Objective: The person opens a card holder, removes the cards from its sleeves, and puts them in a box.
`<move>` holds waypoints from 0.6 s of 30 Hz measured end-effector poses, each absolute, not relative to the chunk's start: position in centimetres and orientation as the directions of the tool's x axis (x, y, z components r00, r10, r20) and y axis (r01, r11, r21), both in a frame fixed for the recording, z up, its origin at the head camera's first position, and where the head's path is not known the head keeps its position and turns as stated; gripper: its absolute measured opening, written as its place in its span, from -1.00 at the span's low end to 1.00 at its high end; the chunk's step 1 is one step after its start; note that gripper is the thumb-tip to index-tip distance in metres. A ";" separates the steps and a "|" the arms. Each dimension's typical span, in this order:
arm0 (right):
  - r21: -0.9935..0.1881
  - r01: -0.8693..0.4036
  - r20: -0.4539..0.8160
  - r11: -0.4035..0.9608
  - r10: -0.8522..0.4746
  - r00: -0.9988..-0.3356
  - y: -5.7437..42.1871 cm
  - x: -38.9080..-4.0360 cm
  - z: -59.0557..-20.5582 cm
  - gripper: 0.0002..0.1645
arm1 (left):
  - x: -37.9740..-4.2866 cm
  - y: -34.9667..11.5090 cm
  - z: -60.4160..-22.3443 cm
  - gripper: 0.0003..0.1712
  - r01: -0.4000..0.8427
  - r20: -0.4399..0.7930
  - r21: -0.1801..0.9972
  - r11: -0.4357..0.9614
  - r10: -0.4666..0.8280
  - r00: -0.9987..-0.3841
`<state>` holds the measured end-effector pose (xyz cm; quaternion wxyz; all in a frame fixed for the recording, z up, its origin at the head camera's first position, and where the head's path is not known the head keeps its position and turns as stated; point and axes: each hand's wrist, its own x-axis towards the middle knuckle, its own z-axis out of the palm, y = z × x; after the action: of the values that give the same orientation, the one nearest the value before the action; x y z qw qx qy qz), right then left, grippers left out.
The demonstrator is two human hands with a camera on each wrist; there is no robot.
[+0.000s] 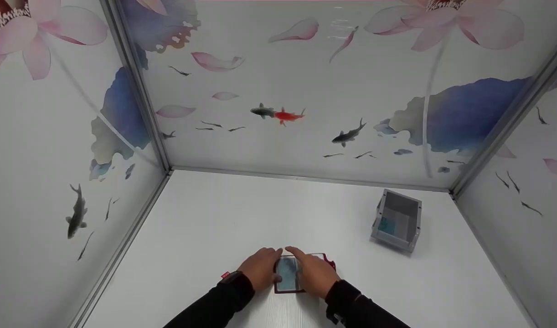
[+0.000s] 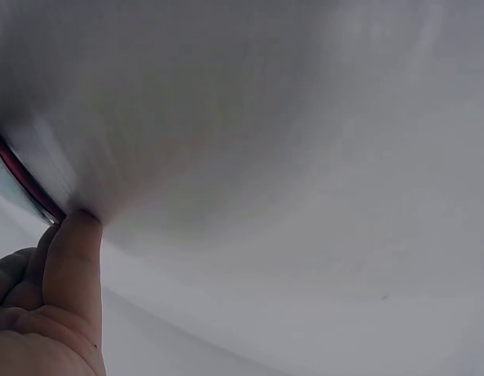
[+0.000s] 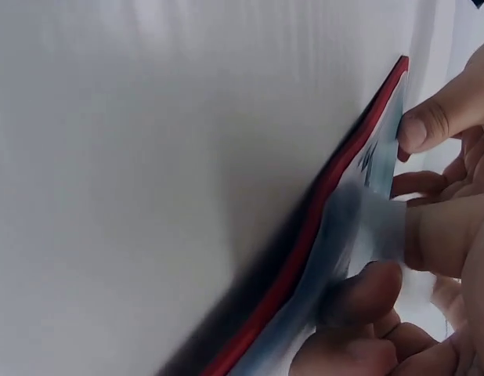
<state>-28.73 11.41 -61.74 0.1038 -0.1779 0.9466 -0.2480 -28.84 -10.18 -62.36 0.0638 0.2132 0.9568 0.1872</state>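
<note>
A flat red-edged holder [image 1: 326,260] with a pale blue card [image 1: 287,272] in it lies on the white table near the front edge. My left hand [image 1: 261,269] grips its left side, and in the left wrist view the thumb [image 2: 74,258] presses against the red edge [image 2: 23,182]. On the right side, my right hand [image 1: 311,272] grips the holder. In the right wrist view its fingertips [image 3: 363,294] lie on the blue card [image 3: 367,219] along the red edge [image 3: 320,200]. The hands cover most of the holder.
An open grey box [image 1: 397,221] with something blue inside stands on the table at the back right. Walls printed with fish and lotus flowers [image 1: 283,115] close in the table [image 1: 214,218] on the left, back and right.
</note>
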 end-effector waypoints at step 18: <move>-0.440 -0.174 -0.010 0.881 -0.198 -0.980 13.7 -28.9 -61.3 -0.86 | -28.7 -10.0 -62.9 -0.29 0.398 -0.016 0.354 0.846 0.431 -0.902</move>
<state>-28.87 13.65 -61.32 0.0272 -0.0960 0.9695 -0.2240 -28.74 -10.02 -62.94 0.0473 0.2158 0.9596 0.1740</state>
